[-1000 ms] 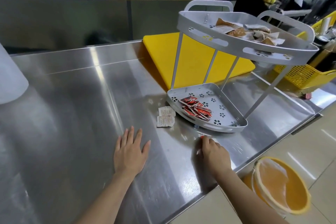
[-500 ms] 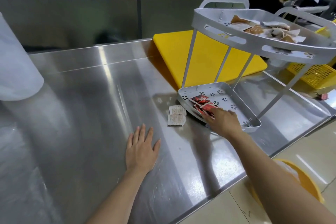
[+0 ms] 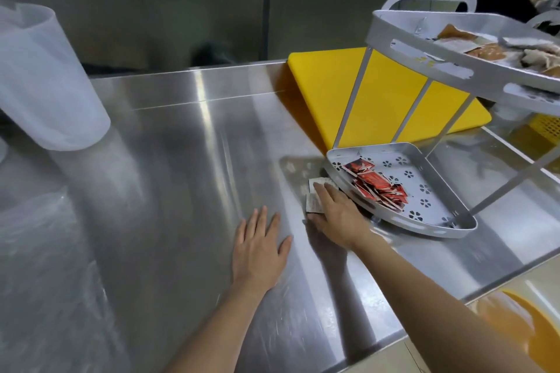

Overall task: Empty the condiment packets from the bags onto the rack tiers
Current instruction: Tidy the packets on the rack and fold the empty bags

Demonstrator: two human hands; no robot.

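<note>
Right hand [image 3: 336,215] lies flat, fingers spread over two white packets [image 3: 315,197] on the worktop, touching the lower tier [image 3: 436,230]; not yet gripped. Left hand [image 3: 259,248] rests open, empty. Next: pinch strays, lift over rim beside red packets [image 3: 378,188].

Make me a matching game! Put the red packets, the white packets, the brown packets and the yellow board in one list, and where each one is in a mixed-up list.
Things:
1. red packets
2. white packets
3. brown packets
4. yellow board

Places:
A. top rack tier
B. counter, behind the rack
C. bottom rack tier
D. counter, under the right hand

Pairs: 1-C, 2-D, 3-A, 4-B
</note>
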